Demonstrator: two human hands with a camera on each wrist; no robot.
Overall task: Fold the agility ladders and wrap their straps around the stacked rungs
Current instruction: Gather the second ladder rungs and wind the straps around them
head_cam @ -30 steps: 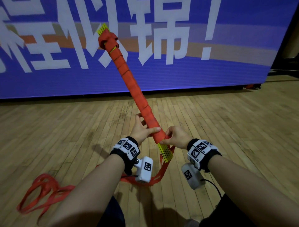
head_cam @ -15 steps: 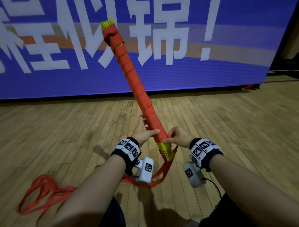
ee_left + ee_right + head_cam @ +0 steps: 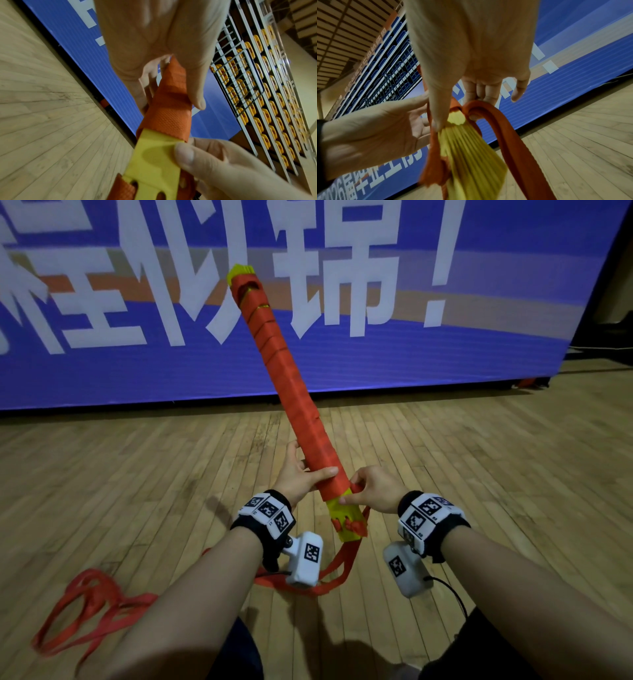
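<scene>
Orange strap (image 3: 291, 378) already winds most of the stacked rungs (image 3: 344, 518); left hand (image 3: 301, 474) grips the bundle, right hand (image 3: 370, 491) pinches strap beside the bare yellow end, loose strap left.

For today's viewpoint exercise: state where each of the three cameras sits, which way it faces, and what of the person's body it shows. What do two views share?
Head: worn on the head, facing forward and down at the wrapped rung bundle; both forearms, left hand and right hand show.
Left wrist: looks along the left hand at the orange strap; the right hand's thumb shows.
Right wrist: looks along the right hand at the yellow rung ends; the left palm shows.
Shared: both wrist views show the blue banner and wooden floor.
</scene>
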